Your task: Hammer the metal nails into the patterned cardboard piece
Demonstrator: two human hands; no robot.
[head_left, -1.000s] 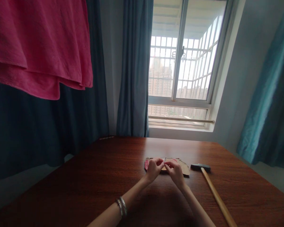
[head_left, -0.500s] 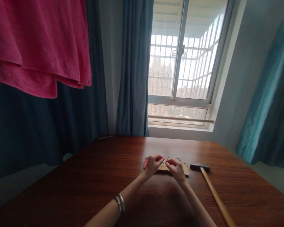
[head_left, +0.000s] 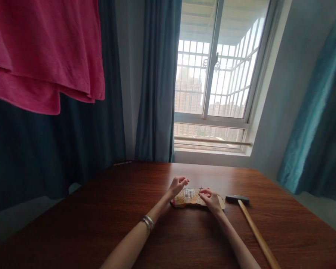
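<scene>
A light brown, dark-speckled board (head_left: 194, 198), perhaps cardboard or wood, lies on the table, with a pinkish-red patch at its left end. Several thin dark nails (head_left: 188, 193) stand in a row on it. My right hand (head_left: 211, 200) is over the board's right half, thumb and fingers pinched on a thin dark nail (head_left: 201, 189) that points upward. Above the board's far left edge hovers my left hand (head_left: 178, 186), its fingers loosely bent and apart, with nothing seen in them. Silver bangles circle my left wrist.
To the right of the board lies a hammer (head_left: 237, 199) with a dark head and a long wooden handle reaching toward the near edge. The brown wooden table (head_left: 100, 220) meets the window wall. A pink cloth (head_left: 44, 56) hangs at upper left beside blue curtains (head_left: 156, 82).
My left hand has come away from my right fingers, moving left and up, which uncovers the row of nails. My right hand stays pinched and has shifted slightly right.
</scene>
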